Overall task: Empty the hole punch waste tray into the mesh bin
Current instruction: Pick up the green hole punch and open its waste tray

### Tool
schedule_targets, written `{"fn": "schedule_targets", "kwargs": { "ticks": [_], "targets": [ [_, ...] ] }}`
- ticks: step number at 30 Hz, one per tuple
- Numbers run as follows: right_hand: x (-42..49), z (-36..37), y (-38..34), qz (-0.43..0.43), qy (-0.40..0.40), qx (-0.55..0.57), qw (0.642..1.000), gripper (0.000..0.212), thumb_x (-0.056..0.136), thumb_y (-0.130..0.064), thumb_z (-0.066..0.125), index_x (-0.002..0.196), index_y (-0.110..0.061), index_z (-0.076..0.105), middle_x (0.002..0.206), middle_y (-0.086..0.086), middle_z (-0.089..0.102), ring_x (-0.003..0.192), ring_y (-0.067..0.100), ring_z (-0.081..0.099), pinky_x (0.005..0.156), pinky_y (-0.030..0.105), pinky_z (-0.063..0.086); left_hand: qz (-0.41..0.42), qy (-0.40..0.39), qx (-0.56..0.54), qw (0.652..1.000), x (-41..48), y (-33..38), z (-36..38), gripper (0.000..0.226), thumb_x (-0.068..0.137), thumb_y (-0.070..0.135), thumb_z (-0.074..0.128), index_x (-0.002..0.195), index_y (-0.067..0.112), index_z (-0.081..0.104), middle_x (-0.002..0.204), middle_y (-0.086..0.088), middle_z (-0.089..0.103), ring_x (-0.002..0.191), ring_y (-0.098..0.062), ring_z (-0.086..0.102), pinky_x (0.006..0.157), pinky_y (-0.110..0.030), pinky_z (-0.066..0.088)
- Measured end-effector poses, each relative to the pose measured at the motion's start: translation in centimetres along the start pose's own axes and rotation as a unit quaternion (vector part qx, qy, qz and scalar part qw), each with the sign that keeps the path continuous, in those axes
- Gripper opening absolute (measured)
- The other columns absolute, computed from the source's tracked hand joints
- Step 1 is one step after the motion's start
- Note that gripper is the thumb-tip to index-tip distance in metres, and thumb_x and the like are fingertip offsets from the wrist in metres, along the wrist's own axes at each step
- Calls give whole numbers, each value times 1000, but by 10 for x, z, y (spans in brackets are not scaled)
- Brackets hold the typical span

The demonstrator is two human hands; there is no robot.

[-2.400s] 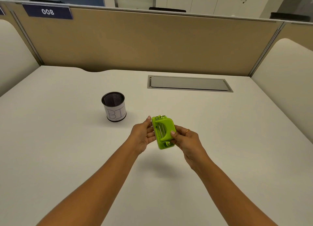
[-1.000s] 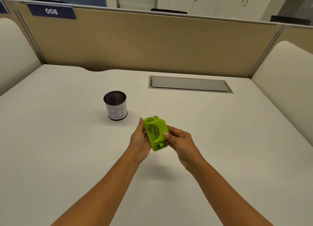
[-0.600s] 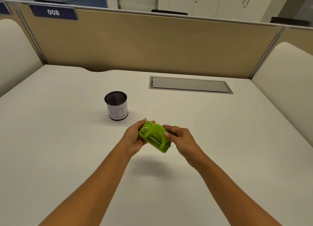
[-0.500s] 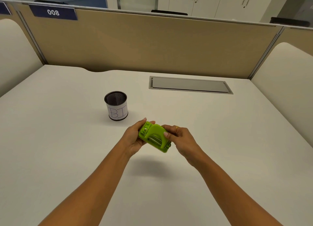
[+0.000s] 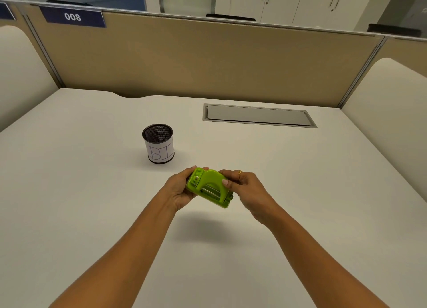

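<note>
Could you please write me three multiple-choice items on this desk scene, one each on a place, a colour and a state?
1. Where does the mesh bin stand relative to the hole punch?
A. farther back and to the person's left
B. to its right
C. under it

2. What colour is the hole punch?
A. red
B. lime green
C. black

3. How is the hole punch held?
A. lying on the desk
B. in the left hand alone
C. above the desk, between the left hand and the right hand

Answers: 1 A, the bin sits beyond the hands, leftward. 2 B, its body is bright green. 3 C, both hands grip it, and its shadow falls on the desk below.
</note>
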State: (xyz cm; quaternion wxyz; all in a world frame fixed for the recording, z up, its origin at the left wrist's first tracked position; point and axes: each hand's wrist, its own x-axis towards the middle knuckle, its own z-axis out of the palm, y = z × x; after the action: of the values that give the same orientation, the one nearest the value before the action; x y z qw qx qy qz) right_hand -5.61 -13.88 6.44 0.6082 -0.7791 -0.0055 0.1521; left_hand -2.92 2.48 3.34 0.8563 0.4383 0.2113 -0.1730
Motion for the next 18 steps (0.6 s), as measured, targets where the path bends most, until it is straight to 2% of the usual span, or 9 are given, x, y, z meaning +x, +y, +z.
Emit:
{"fn": "schedule_targets", "kwargs": {
  "ticks": [6, 10, 12, 15, 18],
  "targets": [
    [2, 1, -2, 13, 3, 23, 1000, 32, 93, -8, 49, 123, -8, 61, 108, 2, 64, 102, 12, 55, 72, 11, 42, 5, 0, -30, 1000, -2, -2, 3, 25, 94, 19, 49, 81, 2, 62, 61, -7, 73, 52, -16, 69, 53, -26, 58],
    [3, 2, -2, 23, 14, 80, 996, 32, 93, -3, 48, 122, -2, 59, 119, 16, 64, 106, 19, 56, 95, 29, 46, 8, 7, -63, 998, -3, -6, 6, 31, 93, 30, 50, 84, 3, 62, 60, -10, 72, 66, -22, 67, 54, -27, 58],
    [4, 3, -2, 31, 18, 111, 993, 33, 92, -1, 47, 124, 1, 57, 121, 19, 63, 106, 21, 56, 98, 32, 45, 13, 11, -77, 997, -4, -10, 9, 40, 93, 41, 44, 87, 5, 62, 65, -12, 73, 75, -24, 63, 60, -32, 58],
    [5, 6, -1, 46, 19, 155, 987, 34, 92, 1, 46, 125, 5, 55, 112, 17, 62, 95, 19, 59, 81, 20, 51, 35, 2, -115, 993, -6, -22, 14, 52, 93, 53, 33, 93, 12, 65, 84, -11, 70, 84, -25, 63, 71, -40, 52],
    [7, 11, -2, 68, 18, 188, 980, 35, 92, 2, 47, 126, 5, 54, 108, 13, 60, 81, 11, 60, 66, 13, 50, 58, -31, -153, 986, -7, -35, 20, 57, 92, 58, 25, 100, 16, 64, 91, -9, 69, 88, -25, 63, 77, -40, 50]
  ]
}}
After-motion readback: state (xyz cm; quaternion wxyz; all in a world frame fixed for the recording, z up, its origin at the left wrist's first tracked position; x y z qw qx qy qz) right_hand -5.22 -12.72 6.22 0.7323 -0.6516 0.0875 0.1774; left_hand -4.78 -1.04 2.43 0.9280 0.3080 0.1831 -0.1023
